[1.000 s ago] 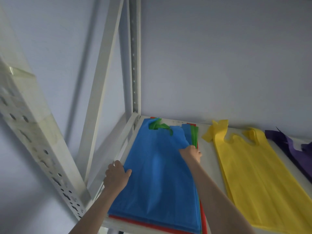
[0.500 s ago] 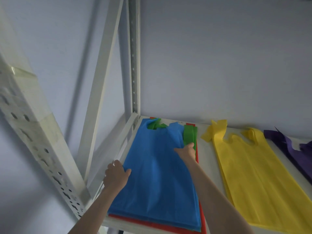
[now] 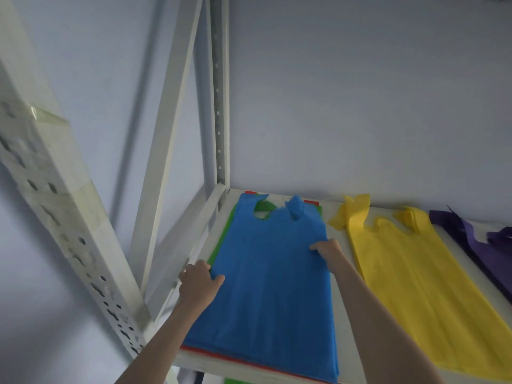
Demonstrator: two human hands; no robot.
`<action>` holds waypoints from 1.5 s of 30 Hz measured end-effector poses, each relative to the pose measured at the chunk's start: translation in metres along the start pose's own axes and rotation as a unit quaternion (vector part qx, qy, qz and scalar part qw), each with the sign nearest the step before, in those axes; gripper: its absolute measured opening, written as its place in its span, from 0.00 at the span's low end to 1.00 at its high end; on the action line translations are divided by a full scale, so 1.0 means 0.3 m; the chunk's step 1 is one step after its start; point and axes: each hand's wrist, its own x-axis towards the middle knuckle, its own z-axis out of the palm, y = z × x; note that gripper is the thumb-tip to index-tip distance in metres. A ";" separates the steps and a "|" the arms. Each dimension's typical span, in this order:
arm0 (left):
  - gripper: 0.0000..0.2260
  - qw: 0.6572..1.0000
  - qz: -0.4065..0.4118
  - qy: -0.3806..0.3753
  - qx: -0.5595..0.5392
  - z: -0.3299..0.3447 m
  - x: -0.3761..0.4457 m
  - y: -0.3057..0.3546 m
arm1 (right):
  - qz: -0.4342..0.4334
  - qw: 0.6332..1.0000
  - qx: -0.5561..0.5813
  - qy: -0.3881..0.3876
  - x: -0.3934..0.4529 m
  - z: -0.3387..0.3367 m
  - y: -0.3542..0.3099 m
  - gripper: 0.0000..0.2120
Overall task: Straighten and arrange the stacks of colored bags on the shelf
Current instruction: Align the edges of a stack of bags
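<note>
- The blue bags (image 3: 273, 275) lie flat on top of the left stack, at the left end of the shelf (image 3: 336, 214), with both hands on them.
- The right hand (image 3: 327, 249) grips the right edge of the blue bags; its fingers curl over the fabric, though I cannot see how many layers they take.
- A second ago this hand was farther back, near the handles, where green strips lay loose over the blue. Now it is nearer to the person, and the blue handles (image 3: 296, 207) lie almost straight at the back.
- The left hand (image 3: 199, 284) presses on the left edge of the stack with the thumb on the blue fabric; it has hardly moved, so I judge it is the anchor.
- Beyond the left hand, a green bag (image 3: 219, 245) shows as a thin strip along the left edge, and more green appears in the handle cutout at the back.
- Under both hands, red bags (image 3: 221, 356) show along the front edge.
- I think the top layer is now mostly tidy; the green and red layers still need to be squared.
- To the right of the right hand lie the yellow bags (image 3: 415, 286), apart from the blue stack, with one handle folded over.
- Farther right are the purple bags (image 3: 487, 245), rumpled and cut by the frame edge.
</note>
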 end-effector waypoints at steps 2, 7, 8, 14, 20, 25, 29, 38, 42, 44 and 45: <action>0.20 1.000 -0.003 0.004 0.026 0.000 -0.009 0.011 | -0.004 1.000 -0.027 -0.005 0.002 -0.010 0.016 0.21; 0.18 0.999 -0.004 -0.006 0.047 -0.002 -0.032 0.043 | -0.024 0.999 -0.041 0.016 -0.008 -0.033 0.037 0.22; 0.16 0.999 0.001 -0.020 0.027 0.001 -0.033 0.049 | -0.021 0.999 -0.041 0.013 -0.013 -0.040 0.038 0.23; 0.16 0.986 -0.012 -0.096 -0.134 0.011 -0.052 0.094 | -0.004 0.999 -0.040 -0.007 -0.053 -0.085 0.049 0.28; 0.18 0.978 0.010 -0.107 -0.177 0.016 -0.067 0.113 | -0.027 0.998 -0.061 -0.001 -0.106 -0.110 0.074 0.23; 0.13 0.964 0.056 -0.159 -0.206 -0.012 -0.107 0.127 | -0.073 0.993 -0.090 0.027 -0.143 -0.126 0.059 0.22; 0.08 0.947 0.074 -0.184 -0.252 -0.038 -0.150 0.156 | -0.112 0.990 -0.076 0.052 -0.188 -0.187 0.059 0.23; 0.05 0.930 0.121 -0.140 -0.317 -0.056 -0.314 0.361 | -0.176 0.977 -0.015 0.119 -0.229 -0.483 0.052 0.22; 0.05 0.931 0.145 -0.124 -0.313 0.010 -0.425 0.527 | -0.197 0.969 -0.018 0.149 -0.224 -0.708 0.088 0.21; 0.06 0.926 0.152 -0.128 -0.321 0.061 -0.493 0.620 | -0.204 0.965 -0.022 0.163 -0.212 -0.842 0.119 0.20; 0.04 0.924 0.155 -0.129 -0.326 0.091 -0.532 0.668 | -0.206 0.964 -0.027 0.165 -0.209 -0.912 0.135 0.19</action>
